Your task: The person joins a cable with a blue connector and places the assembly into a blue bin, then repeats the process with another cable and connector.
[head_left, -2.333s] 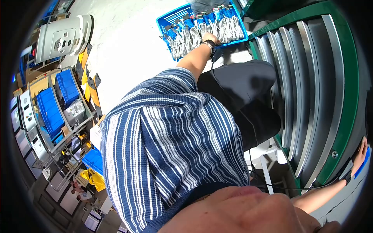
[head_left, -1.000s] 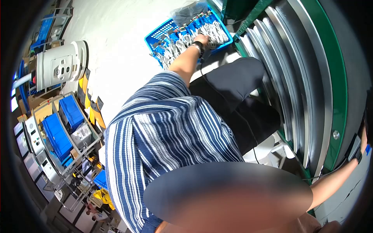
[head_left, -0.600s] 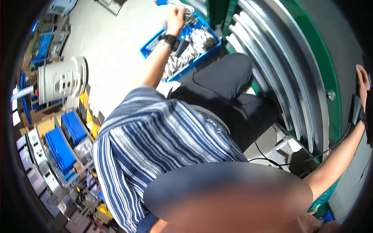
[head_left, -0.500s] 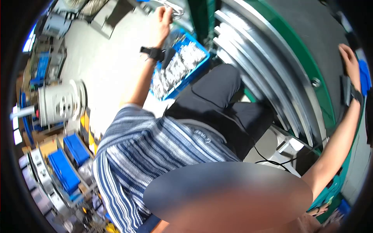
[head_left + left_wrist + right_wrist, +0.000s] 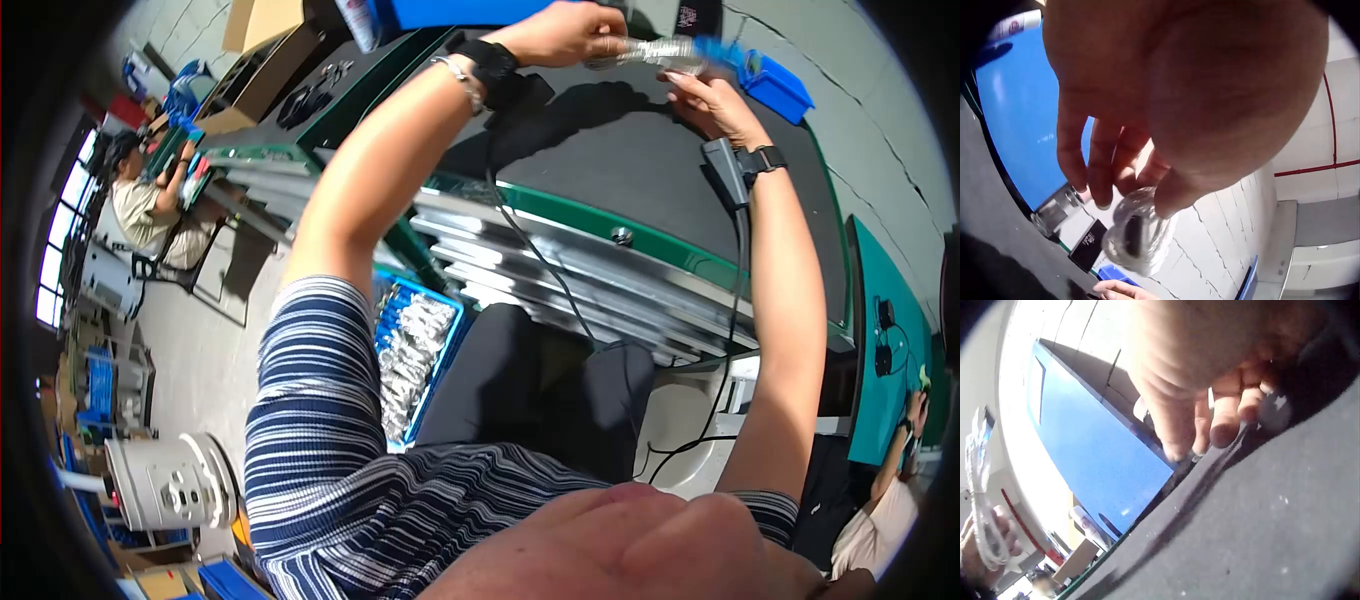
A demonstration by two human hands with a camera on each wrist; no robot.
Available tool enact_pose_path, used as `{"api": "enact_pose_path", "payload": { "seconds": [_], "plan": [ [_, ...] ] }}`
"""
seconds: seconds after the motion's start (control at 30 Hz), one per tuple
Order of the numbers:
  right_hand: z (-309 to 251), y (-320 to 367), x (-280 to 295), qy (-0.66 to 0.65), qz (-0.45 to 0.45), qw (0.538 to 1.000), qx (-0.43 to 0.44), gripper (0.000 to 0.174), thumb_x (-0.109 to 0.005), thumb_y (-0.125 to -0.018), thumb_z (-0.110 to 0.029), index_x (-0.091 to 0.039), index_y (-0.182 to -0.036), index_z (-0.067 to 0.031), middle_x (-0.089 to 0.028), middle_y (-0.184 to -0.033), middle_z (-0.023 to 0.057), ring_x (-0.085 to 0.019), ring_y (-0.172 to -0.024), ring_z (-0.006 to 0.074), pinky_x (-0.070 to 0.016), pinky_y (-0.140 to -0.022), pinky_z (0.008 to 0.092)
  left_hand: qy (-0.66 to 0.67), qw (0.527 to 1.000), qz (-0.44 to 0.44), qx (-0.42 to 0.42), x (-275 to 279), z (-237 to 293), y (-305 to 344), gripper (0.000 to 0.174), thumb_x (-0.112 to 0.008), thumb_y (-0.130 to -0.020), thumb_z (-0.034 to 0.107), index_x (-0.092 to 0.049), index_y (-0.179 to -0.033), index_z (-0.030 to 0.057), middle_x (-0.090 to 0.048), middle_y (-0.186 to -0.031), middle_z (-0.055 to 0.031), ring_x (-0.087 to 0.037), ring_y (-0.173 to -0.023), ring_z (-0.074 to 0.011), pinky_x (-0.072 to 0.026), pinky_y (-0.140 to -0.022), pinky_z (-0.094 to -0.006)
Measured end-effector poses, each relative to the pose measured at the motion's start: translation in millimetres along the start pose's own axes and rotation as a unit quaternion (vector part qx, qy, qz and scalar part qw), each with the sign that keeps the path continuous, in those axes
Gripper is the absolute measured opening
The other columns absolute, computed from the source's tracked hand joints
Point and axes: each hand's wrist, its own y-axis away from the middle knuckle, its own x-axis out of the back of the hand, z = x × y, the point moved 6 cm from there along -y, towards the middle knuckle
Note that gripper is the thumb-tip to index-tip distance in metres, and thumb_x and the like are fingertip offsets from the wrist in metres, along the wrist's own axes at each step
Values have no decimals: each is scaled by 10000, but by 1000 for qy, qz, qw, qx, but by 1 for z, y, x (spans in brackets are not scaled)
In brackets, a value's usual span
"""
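My left hand (image 5: 565,35) pinches a coiled, tied bundle of pale cable (image 5: 650,52) between thumb and fingers above the dark bench top (image 5: 600,150). A blurred blue connector end (image 5: 722,55) points to the right. In the left wrist view the looped cable (image 5: 1141,240) hangs from the fingertips. My right hand (image 5: 720,105) is low over the bench, just below the connector end in the head view. In the right wrist view its loosely bent fingers (image 5: 1225,428) are close to the bench surface, apart from the cable held by the left hand.
A blue basket (image 5: 432,385) of similar cable bundles stands on the floor by my legs. On the bench are a small blue bin (image 5: 778,88), a black box (image 5: 697,18) and a large blue panel (image 5: 450,12). Other people sit left (image 5: 145,210) and right (image 5: 880,530).
My left hand has taken a cable bundle from the basket, raised it and carried it right over the bench. The view has swung from the floor to the bench, where my right hand stays.
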Motion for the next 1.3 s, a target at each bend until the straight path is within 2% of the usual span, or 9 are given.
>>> {"api": "enact_pose_path", "payload": {
  "seconds": [0.17,0.4,0.43,0.5,0.6,0.7,0.77,0.83,1.3],
  "plan": [
    [-9,4,4,-163,64,983,57,540,-792,-926,-247,-599,-1427,-182,-659,-1061,-44,-627,-905,76,-518,-767,231,23,999,-14,38,-38,-22,-35,397,-702,-989,411,-668,-1144,47,-662,-901,-1,-617,-868,-102,-509,-787,-274],
    [-2,-5,-5,-197,84,976,41,422,-665,-1024,-303,-641,-1359,-48,-678,-1090,44,-665,-979,130,-560,-900,279,148,989,-21,-18,-67,-55,-26,823,-799,-865,541,-515,-1457,45,-658,-1218,-141,-627,-1107,-226,-519,-959,-327],
    [-2,-3,-7,-188,92,977,36,435,-654,-1034,-321,-634,-1369,-45,-682,-1081,42,-669,-992,123,-560,-905,279,120,987,51,-94,-68,-58,-26,714,-755,-918,519,-548,-1416,51,-683,-1149,-142,-651,-1038,-226,-532,-900,-338],
    [9,-8,-1,-188,106,976,22,386,-652,-1033,-357,-673,-1266,-49,-681,-1068,30,-661,-966,105,-552,-876,261,299,954,24,21,-54,-22,-26,300,-665,-1009,305,-665,-1047,8,-703,-855,-104,-648,-757,-196,-522,-674,-327],
    [-8,-3,-29,-257,90,960,68,327,-593,-1059,-354,-686,-987,-49,-740,-970,81,-702,-913,166,-532,-801,264,-39,988,-4,-148,-61,-24,-31,421,-616,-1032,425,-672,-1049,7,-730,-913,-109,-684,-774,-209,-538,-675,-321],
    [-7,1,-28,-219,105,969,40,315,-606,-1050,-369,-686,-998,-68,-740,-957,74,-692,-871,150,-539,-772,262,-15,995,-93,18,-72,-44,-33,563,-688,-985,479,-589,-1342,55,-702,-999,-121,-664,-900,-208,-529,-792,-341],
    [9,-3,-18,-226,104,968,16,312,-618,-1040,-390,-686,-1018,-87,-738,-966,66,-680,-835,139,-539,-738,254,11,996,-16,-83,-75,-39,-32,457,-617,-1037,449,-615,-1267,54,-642,-814,-69,-610,-739,-166,-493,-675,-332],
    [10,-3,-19,-243,96,965,19,315,-626,-1033,-407,-684,-1057,-98,-736,-971,61,-667,-806,129,-536,-712,251,59,994,-90,21,-71,-17,-24,451,-593,-1048,460,-628,-1231,49,-566,-754,-21,-541,-685,-126,-457,-626,-309],
    [17,-6,-1,-129,108,985,24,318,-654,-1030,-381,-670,-1142,-84,-668,-1026,2,-638,-915,80,-534,-834,237,161,978,-125,38,-80,-11,-17,390,-685,-1001,435,-653,-1119,64,-515,-718,43,-488,-656,-77,-402,-592,-271]
  ]
}}
